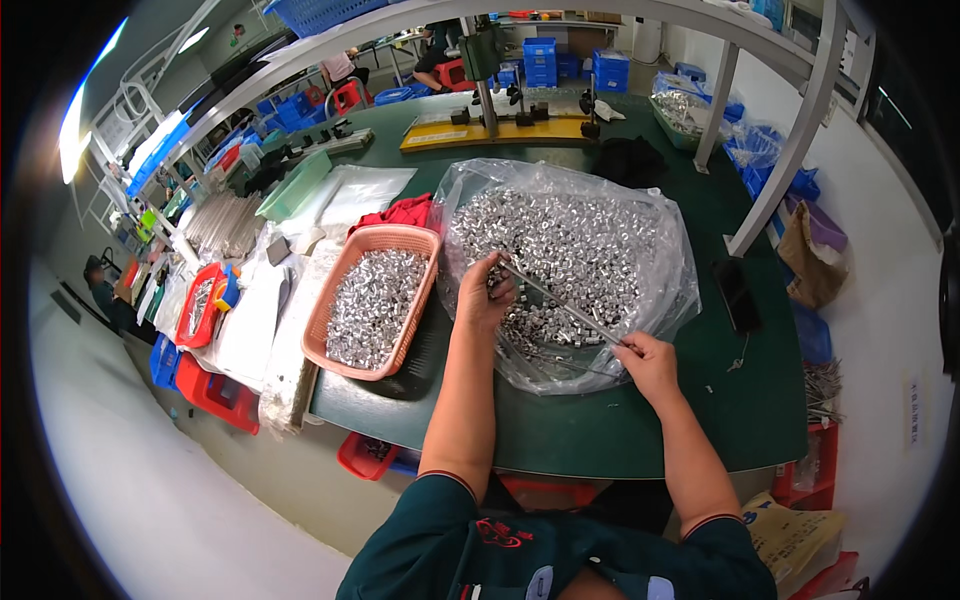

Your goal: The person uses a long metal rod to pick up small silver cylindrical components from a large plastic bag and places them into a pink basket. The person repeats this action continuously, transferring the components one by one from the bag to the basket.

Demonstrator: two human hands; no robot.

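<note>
A thin grey metal rod [562, 304] slants between my two hands, over a clear plastic bag [685, 262] spread open with a heap of small silver metal pieces [575, 245]. My left hand [487, 292] is closed around the rod's upper end, at the bag's left side. At the lower end, my right hand [650, 362] pinches the rod near the bag's front right edge. Another thin rod or two seem to lie under the plastic at the front of the bag. Left of my left hand stands a pink plastic basket [310, 335] filled with similar silver pieces.
A yellow-based fixture [450, 135] stands at the back of the green table [740, 400]. A dark phone [737, 296] lies at the right beside a white shelf post [790, 150]. Papers, a green tray [297, 187] and a red bin [202, 305] crowd the left.
</note>
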